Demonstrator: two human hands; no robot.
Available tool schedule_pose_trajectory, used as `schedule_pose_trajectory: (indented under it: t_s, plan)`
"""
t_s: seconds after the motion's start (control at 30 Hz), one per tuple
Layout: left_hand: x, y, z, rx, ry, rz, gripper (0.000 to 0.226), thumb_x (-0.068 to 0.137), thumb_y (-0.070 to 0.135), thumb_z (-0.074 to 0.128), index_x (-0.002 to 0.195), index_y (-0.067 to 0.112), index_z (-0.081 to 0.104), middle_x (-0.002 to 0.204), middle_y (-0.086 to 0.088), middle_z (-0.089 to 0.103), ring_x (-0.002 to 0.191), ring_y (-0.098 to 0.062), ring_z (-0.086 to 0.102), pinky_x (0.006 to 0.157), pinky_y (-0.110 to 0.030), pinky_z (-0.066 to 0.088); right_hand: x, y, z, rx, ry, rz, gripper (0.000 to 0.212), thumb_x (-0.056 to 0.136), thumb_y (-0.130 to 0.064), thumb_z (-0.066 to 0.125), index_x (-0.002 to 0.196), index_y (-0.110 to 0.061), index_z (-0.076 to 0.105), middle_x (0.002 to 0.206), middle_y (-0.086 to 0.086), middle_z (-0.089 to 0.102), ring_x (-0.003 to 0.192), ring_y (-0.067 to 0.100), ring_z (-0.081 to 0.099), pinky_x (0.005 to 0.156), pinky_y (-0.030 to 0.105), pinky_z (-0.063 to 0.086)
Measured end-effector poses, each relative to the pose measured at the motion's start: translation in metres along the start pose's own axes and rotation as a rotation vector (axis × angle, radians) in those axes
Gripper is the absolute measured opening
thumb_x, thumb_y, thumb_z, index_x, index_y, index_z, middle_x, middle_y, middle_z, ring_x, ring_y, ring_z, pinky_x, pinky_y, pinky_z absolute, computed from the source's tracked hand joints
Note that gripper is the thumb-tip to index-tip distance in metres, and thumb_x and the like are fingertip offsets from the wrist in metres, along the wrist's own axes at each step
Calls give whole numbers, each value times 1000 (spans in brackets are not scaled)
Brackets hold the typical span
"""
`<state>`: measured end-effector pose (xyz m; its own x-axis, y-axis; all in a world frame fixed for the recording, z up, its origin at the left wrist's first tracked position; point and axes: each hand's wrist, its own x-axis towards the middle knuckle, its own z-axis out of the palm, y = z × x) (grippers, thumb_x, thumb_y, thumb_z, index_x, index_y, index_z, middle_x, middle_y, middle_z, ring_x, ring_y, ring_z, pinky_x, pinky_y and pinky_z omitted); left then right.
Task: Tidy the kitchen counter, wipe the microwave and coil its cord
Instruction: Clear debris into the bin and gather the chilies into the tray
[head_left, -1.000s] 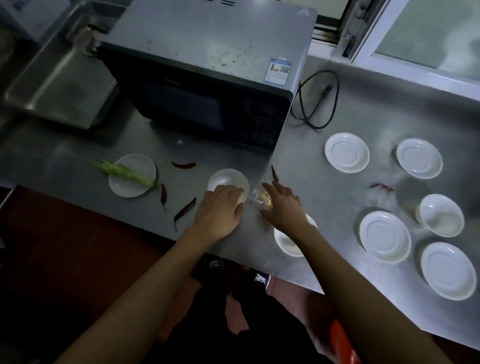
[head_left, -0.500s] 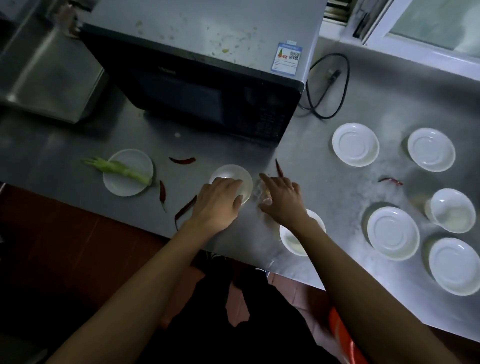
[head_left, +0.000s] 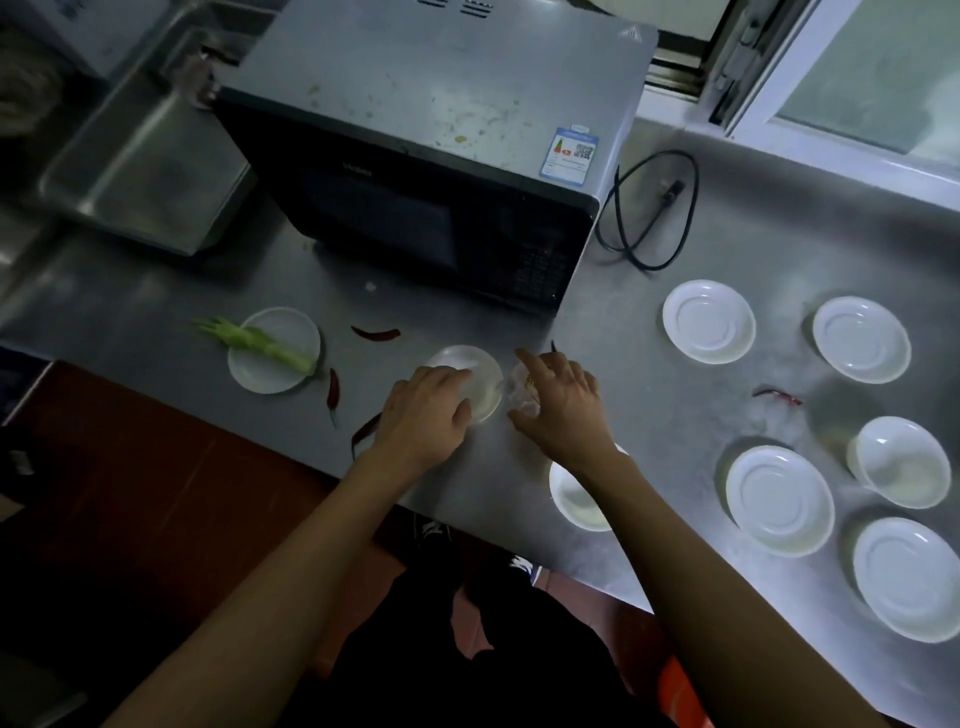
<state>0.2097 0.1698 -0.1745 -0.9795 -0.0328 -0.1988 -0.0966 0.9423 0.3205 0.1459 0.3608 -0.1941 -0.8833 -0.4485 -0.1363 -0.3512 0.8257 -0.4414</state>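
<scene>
Stainless steel, dull and smeared, made up the table; on it sat a boxy microwave with a black glass door and a grey metal top speckled with food bits, a blue-and-white label stuck near its right front corner; its black cord lay in a loose loop on the table just right of it, the plug inside the loop. The left hand rested with curled fingers on the near rim of a small round white bowl in front of the microwave; the right hand pinched a crumpled clear plastic wrapper just beside that bowl, its forefinger stretched forward. Another white bowl showed partly under the right forearm at the table's edge. A smooth round saucer to the left carried a pale green ribbed vegetable stalk lying across its rim; thin, curved dried red chillies lay scattered nearby. Further white saucers and a deeper bowl were spread over the right side; a steel sink lay at far left.
</scene>
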Motion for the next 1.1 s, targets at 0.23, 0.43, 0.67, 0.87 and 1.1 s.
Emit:
schedule_pose_trajectory:
  t_s: [0.23, 0.43, 0.67, 0.87, 1.1]
  plan:
    - [-17, -5, -6, -11, 30, -115, 44, 98, 28, 49, 140, 16, 49, 136, -6, 56, 122, -24, 49, 95, -44, 42, -1, -13, -7, -36, 50, -141, 73, 78, -38, 75, 143, -26, 43, 137, 4, 52, 124, 30, 51, 109, 47, 35]
    - [-26, -9, -8, -21, 70, -155, 42, 99, 31, 50, 137, 14, 51, 136, -6, 55, 123, -24, 48, 97, -44, 43, -5, -19, -8, -80, 33, -260, 71, 80, -37, 73, 141, -25, 40, 141, 5, 50, 128, 32, 48, 109, 56, 36]
    - [-36, -24, -15, -81, 138, -197, 43, 97, 31, 53, 137, 15, 54, 135, -9, 57, 124, -28, 50, 100, -47, 43, -3, -35, -10, -86, 53, -367, 72, 80, -36, 71, 144, -22, 40, 142, 5, 49, 127, 30, 46, 108, 50, 30]
    - [-25, -59, -16, -91, 197, -193, 50, 92, 37, 48, 132, 8, 60, 129, -13, 62, 117, -33, 56, 95, -50, 48, 12, -50, 0, -128, 16, -331, 74, 81, -39, 70, 146, -23, 39, 145, 4, 47, 129, 29, 45, 107, 49, 32]
    - [24, -121, -27, -131, 236, -128, 42, 90, 30, 48, 128, 19, 63, 123, -5, 65, 109, -27, 58, 89, -45, 48, 45, -89, 24, -152, 35, -221, 75, 75, -32, 80, 140, -22, 44, 140, 8, 54, 125, 34, 52, 102, 54, 41]
